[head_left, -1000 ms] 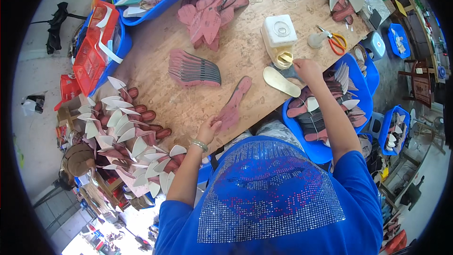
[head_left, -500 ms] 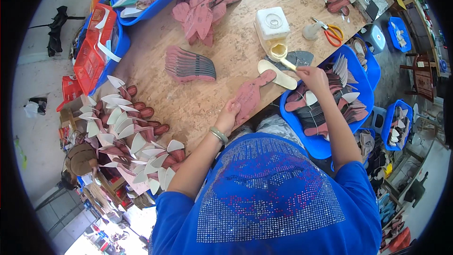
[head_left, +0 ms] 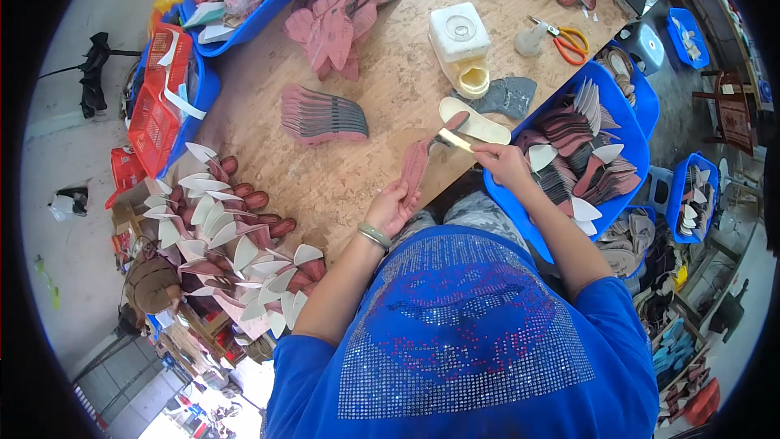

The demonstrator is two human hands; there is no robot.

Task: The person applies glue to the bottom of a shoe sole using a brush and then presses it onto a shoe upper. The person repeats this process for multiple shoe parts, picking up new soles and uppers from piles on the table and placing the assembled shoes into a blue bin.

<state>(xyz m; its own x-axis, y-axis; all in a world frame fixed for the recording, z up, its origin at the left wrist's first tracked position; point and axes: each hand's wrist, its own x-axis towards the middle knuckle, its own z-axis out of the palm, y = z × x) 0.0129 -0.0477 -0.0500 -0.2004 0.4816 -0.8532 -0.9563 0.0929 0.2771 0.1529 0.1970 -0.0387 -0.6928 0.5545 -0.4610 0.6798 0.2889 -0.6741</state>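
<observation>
My left hand grips the wide end of a reddish insole, held tilted over the table's near edge. In my right hand is a brush with a pale handle. Its dark tip meets the insole near the narrow part. Just beyond, a cream sole-shaped piece lies on the table next to a dark grey sheet. A white plastic container stands behind them, its cream-coloured mouth turned toward me.
A neat stack of insoles and a loose pile lie farther left. Insoles with white pointed pieces crowd the left edge. A blue basket of similar parts is at right. Orange-handled pliers lie beside a small bottle.
My right hand has brought the brush from the container's mouth down and left onto the insole. My left hand has tilted the insole, now seen more edge-on.
</observation>
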